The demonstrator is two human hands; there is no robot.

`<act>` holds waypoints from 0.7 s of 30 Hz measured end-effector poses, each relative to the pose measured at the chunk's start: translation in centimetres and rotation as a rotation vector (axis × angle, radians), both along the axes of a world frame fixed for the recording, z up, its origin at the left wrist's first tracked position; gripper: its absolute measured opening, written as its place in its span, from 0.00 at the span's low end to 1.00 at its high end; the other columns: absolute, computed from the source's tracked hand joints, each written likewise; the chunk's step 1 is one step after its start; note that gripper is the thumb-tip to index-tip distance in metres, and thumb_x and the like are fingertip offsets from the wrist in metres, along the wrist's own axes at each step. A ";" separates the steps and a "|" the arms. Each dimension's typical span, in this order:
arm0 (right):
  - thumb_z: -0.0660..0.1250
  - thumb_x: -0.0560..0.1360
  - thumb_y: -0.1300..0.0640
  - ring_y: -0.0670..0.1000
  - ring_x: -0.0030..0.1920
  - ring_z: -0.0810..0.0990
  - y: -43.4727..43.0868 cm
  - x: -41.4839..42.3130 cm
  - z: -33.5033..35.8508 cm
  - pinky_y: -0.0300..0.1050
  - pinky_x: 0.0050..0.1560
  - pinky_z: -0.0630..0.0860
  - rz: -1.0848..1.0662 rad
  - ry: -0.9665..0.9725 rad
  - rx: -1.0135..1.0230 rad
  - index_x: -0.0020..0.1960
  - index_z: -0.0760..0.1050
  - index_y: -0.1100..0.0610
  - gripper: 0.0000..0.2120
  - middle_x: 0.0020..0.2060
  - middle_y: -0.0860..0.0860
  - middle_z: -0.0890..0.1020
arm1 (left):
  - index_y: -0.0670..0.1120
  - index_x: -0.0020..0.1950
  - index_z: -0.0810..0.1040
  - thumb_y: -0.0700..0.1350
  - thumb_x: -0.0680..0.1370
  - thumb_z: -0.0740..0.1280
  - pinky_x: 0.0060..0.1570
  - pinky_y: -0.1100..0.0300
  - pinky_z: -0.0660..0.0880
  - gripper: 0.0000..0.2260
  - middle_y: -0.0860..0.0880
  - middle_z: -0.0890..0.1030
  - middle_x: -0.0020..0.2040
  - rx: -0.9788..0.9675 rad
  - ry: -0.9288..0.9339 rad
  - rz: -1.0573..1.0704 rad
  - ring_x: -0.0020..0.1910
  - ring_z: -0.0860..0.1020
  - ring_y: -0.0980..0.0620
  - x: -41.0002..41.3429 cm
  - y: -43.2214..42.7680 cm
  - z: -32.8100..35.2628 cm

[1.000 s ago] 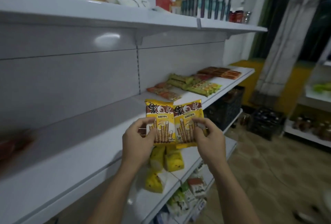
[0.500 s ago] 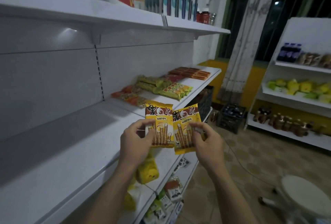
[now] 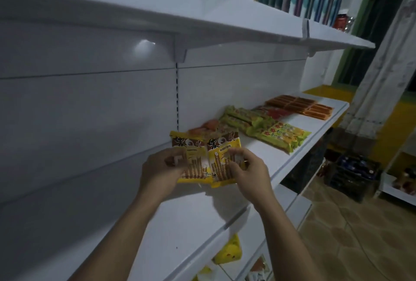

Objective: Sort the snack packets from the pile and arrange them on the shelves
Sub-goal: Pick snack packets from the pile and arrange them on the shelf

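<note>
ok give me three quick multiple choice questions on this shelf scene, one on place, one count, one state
1. Where do the orange-brown packets lie on the middle shelf?
A. at its far end, beyond the green packets
B. right under the hands
C. hanging off its front edge

2. How many yellow wafer-stick packets are held up?
A. one
B. two
C. four

3. What is the left hand doing?
A. hanging empty
B. lying flat on the shelf
C. gripping a packet

Answers:
1 A: they sit farthest along the shelf, past the green ones.
2 B: two are held side by side, one in the left hand and one in the right hand.
3 C: its fingers curl over the packet's front.
</note>
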State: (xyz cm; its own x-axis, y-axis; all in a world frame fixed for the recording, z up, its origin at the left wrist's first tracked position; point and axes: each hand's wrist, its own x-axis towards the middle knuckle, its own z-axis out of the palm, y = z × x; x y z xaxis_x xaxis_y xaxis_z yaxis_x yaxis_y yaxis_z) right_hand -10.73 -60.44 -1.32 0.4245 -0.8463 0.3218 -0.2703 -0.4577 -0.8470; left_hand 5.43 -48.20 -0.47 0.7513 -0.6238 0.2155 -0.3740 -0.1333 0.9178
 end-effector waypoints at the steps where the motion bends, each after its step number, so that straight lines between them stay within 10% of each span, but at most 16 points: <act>1: 0.67 0.77 0.59 0.43 0.43 0.78 -0.6 1.0 0.0 0.35 0.43 0.76 0.029 0.036 -0.016 0.59 0.79 0.47 0.13 0.49 0.43 0.78 | 0.59 0.49 0.83 0.42 0.72 0.74 0.44 0.60 0.77 0.12 0.56 0.84 0.44 0.005 0.027 0.024 0.44 0.82 0.57 0.6 -0.1 -0.3; 7: 0.67 0.72 0.67 0.50 0.51 0.80 -6.1 6.9 0.2 0.31 0.40 0.71 0.193 0.199 -0.109 0.57 0.82 0.52 0.17 0.52 0.46 0.81 | 0.54 0.56 0.82 0.41 0.74 0.74 0.36 0.70 0.69 0.13 0.52 0.82 0.47 0.093 -0.005 0.113 0.41 0.79 0.59 4.1 -1.9 -1.8; 12: 0.66 0.75 0.65 0.51 0.56 0.78 -9.7 12.5 0.6 0.27 0.45 0.71 0.371 0.357 -0.102 0.63 0.79 0.55 0.18 0.58 0.52 0.80 | 0.52 0.57 0.82 0.44 0.74 0.74 0.48 0.60 0.72 0.12 0.49 0.80 0.51 0.206 -0.015 0.281 0.50 0.79 0.50 6.2 -3.3 -3.0; 21: 0.58 0.79 0.56 0.61 0.67 0.67 -8.8 16.0 -1.0 0.55 0.68 0.62 0.382 0.795 -0.685 0.64 0.75 0.58 0.16 0.65 0.58 0.72 | 0.57 0.67 0.74 0.55 0.80 0.60 0.64 0.48 0.64 0.16 0.48 0.68 0.69 0.744 -0.264 0.459 0.68 0.66 0.43 6.6 -6.6 -3.9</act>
State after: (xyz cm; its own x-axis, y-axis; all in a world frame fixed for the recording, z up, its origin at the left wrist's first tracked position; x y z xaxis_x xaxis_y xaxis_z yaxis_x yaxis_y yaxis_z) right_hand 5.25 -69.25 -2.28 0.9114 -0.3643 0.1916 -0.3651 -0.9304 -0.0323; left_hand 11.99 -54.78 -4.39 0.9434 -0.3223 0.0777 -0.3236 -0.8443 0.4272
